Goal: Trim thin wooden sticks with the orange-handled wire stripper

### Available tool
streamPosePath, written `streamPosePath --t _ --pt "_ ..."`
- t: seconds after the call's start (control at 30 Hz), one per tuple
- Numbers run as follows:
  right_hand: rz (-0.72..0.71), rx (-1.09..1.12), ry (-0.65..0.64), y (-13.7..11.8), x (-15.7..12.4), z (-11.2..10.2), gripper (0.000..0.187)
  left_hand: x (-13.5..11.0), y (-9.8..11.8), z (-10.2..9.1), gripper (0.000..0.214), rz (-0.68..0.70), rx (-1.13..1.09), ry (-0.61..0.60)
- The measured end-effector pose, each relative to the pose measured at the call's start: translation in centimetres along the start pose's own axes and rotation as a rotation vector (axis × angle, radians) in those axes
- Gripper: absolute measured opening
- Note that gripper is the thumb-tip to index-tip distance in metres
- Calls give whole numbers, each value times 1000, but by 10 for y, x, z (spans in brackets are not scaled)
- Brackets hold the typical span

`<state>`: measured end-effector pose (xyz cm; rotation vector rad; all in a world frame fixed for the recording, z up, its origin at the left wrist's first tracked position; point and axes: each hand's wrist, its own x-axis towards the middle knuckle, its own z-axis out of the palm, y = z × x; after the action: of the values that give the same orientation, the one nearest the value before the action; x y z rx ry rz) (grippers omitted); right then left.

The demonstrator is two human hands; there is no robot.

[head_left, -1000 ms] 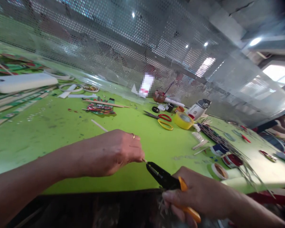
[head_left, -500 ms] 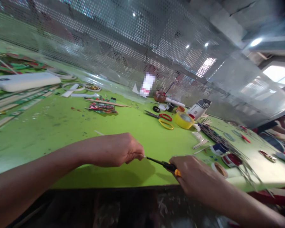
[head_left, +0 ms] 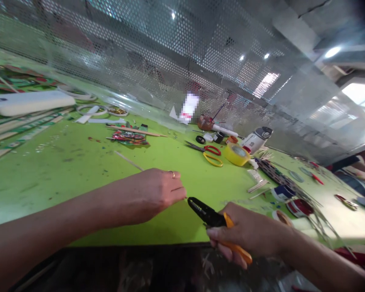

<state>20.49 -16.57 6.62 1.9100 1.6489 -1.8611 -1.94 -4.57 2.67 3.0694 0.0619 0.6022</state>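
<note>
My left hand (head_left: pixel 153 192) is closed over a thin pale stick (head_left: pixel 128 160), its fingers pinched together. The stick's long end sticks out behind the knuckles over the table, and a tiny tip shows at the fingertips. In my right hand (head_left: pixel 240 233) is a wire stripper (head_left: pixel 211 215) with black notched jaws and orange handles. Its jaw tip is right by the stick's short end; whether they touch I cannot tell. Beyond the hands lie scissors (head_left: pixel 205 151) with one red and one yellow handle loop.
A yellow tape roll (head_left: pixel 235 155), a white bottle (head_left: pixel 257 140) and paint tubs (head_left: pixel 299 207) stand to the right on the green table (head_left: pixel 88 166). Patterned strips (head_left: pixel 27 125) and a white case (head_left: pixel 32 103) lie left. A perforated metal screen (head_left: pixel 134 61) rises behind. Another person (head_left: pixel 357 160) is far right.
My right hand has turned, so the stripper's jaws now show broadside and its orange handles are visible. My left hand has rolled over, showing a ring, and more of the stick shows behind it.
</note>
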Motion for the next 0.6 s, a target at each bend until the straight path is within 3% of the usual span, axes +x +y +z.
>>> streamPosePath --t 0.13,0.33,0.43,0.6 --pt "23 -134 67 3 -2 -3 45 4 -2 6 32 17 -12 -32" --pt "60 -737 557 -2 -9 4 27 9 -5 7 28 -187 -277 -135" --pt "75 -881 616 -4 -8 9 18 8 -4 4 28 -269 -314 -163" --pt "85 -947 645 -6 -6 12 21 6 -3 2 23 -209 -267 -132"
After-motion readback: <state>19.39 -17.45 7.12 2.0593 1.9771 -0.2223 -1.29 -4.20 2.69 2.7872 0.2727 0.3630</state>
